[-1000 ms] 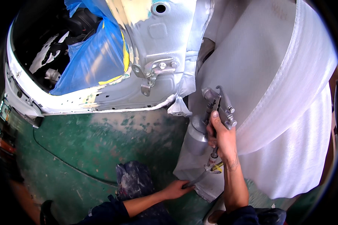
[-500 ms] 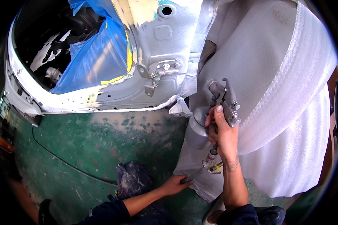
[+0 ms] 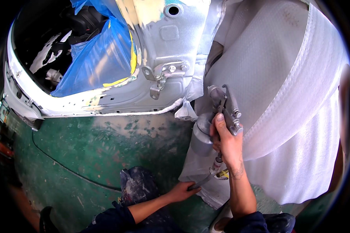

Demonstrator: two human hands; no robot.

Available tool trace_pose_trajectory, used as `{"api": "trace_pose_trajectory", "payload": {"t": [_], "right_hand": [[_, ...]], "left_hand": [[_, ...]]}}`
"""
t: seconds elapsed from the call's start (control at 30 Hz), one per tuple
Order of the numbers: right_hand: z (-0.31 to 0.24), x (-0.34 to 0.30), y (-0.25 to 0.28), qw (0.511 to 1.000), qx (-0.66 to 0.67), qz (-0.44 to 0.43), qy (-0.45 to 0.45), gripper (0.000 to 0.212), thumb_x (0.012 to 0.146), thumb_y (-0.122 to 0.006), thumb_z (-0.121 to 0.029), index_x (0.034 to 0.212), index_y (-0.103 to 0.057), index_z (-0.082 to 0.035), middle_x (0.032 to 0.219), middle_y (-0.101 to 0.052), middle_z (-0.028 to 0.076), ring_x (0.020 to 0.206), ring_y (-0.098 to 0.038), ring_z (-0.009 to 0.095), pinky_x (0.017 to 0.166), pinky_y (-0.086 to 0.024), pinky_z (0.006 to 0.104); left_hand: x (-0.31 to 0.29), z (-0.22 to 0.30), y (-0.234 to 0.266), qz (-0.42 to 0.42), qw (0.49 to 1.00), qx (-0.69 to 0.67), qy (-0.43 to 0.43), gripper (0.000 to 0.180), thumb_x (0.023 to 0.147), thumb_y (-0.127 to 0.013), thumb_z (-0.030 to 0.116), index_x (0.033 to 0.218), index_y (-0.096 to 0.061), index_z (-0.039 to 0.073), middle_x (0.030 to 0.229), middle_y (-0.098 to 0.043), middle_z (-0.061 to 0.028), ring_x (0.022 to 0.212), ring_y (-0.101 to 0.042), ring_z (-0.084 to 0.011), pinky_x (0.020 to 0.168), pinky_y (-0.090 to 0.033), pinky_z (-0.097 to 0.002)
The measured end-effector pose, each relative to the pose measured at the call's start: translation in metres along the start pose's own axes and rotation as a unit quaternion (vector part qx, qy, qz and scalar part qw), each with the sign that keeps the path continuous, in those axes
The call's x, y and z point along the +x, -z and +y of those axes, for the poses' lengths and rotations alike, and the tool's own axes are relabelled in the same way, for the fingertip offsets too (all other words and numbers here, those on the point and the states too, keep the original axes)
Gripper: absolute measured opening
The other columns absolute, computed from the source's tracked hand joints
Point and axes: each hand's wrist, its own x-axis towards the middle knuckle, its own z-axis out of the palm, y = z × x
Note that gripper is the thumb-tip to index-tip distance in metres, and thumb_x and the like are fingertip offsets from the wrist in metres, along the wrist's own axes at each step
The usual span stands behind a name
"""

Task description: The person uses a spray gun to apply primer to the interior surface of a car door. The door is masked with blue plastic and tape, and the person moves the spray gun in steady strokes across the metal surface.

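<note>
My right hand [image 3: 230,145] is closed around the handle of a metal spray gun [image 3: 216,94], thumb on the near side of the grip. A silver paint cup [image 3: 203,136] is attached to the gun, to the left of my fingers. From the coupling at the handle's lower end, a grey air hose [image 3: 202,181] runs down to the left. My left hand [image 3: 181,191] grips this hose low in the view, well below the cup. Part of the gun's handle is hidden by my right hand.
Ahead stands a grey-white car body [image 3: 169,46] with a hinge [image 3: 161,75] and blue masking film [image 3: 99,62] over its opening. White foam sheeting [image 3: 268,77] drapes on the right, reaching the green floor [image 3: 105,155]. A dark hose [image 3: 74,173] lies across the floor.
My right hand has shifted slightly left and down with the spray gun and its cup. My left hand stays in nearly the same place on the hose.
</note>
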Motion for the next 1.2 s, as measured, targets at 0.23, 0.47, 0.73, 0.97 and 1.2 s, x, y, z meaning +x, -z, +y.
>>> {"api": "trace_pose_trajectory", "payload": {"t": [0.23, 0.47, 0.73, 0.97, 1.2], "right_hand": [[-0.010, 0.006, -0.010, 0.997, 0.000, 0.070, 0.038, 0.038, 0.097, -0.065, -0.038, 0.078, -0.056, -0.006, 0.056, -0.045, -0.002, 0.040, -0.035, 0.005, 0.037, -0.025, 0.0245], [-0.029, 0.012, -0.004, 0.999, 0.011, -0.016, 0.044, 0.039, 0.101, -0.057, -0.040, 0.081, -0.054, -0.007, 0.060, -0.047, 0.000, 0.042, -0.035, 0.006, 0.039, -0.025, 0.0243], [-0.034, 0.021, -0.011, 0.999, 0.010, 0.028, -0.011, 0.039, 0.102, -0.055, -0.039, 0.077, -0.047, -0.010, 0.060, -0.044, 0.000, 0.041, -0.034, 0.007, 0.039, -0.026, 0.0248], [-0.006, -0.004, -0.005, 0.999, 0.000, 0.004, -0.032, 0.038, 0.102, -0.056, -0.038, 0.080, -0.054, -0.007, 0.058, -0.045, -0.001, 0.040, -0.034, 0.006, 0.038, -0.026, 0.0249], [0.007, -0.039, -0.007, 1.000, -0.019, 0.004, 0.014, 0.021, 0.096, -0.061, -0.022, 0.086, -0.059, -0.003, 0.068, -0.054, -0.001, 0.053, -0.046, 0.006, 0.044, -0.031, 0.0244]], "left_hand": [[0.014, -0.004, 0.007, 0.046, 0.999, 0.022, -0.008, 0.037, 0.093, -0.070, 0.029, 0.076, -0.054, 0.000, 0.057, -0.041, -0.0123, 0.054, -0.039, -0.0116, 0.051, -0.037, -0.0348], [0.024, 0.006, 0.009, 0.070, 0.997, 0.025, -0.015, 0.032, 0.093, -0.071, 0.027, 0.082, -0.061, -0.001, 0.058, -0.047, -0.0131, 0.052, -0.044, -0.0135, 0.051, -0.040, -0.0336], [0.023, 0.013, 0.013, 0.056, 0.998, 0.026, -0.010, 0.029, 0.093, -0.071, 0.027, 0.089, -0.064, -0.001, 0.060, -0.049, -0.0130, 0.054, -0.044, -0.0132, 0.053, -0.041, -0.0329], [0.019, 0.054, 0.023, 0.113, 0.991, -0.033, -0.070, 0.030, 0.094, -0.069, 0.021, 0.115, -0.062, 0.002, 0.102, -0.064, -0.0129, 0.092, -0.060, -0.0182, 0.082, -0.048, -0.0321], [0.077, 0.225, 0.118, 0.208, 0.843, 0.202, -0.452, 0.033, 0.079, -0.079, 0.013, 0.109, -0.067, 0.007, 0.116, -0.065, -0.0099, 0.120, -0.055, -0.0340, 0.107, -0.038, -0.0499]]}}
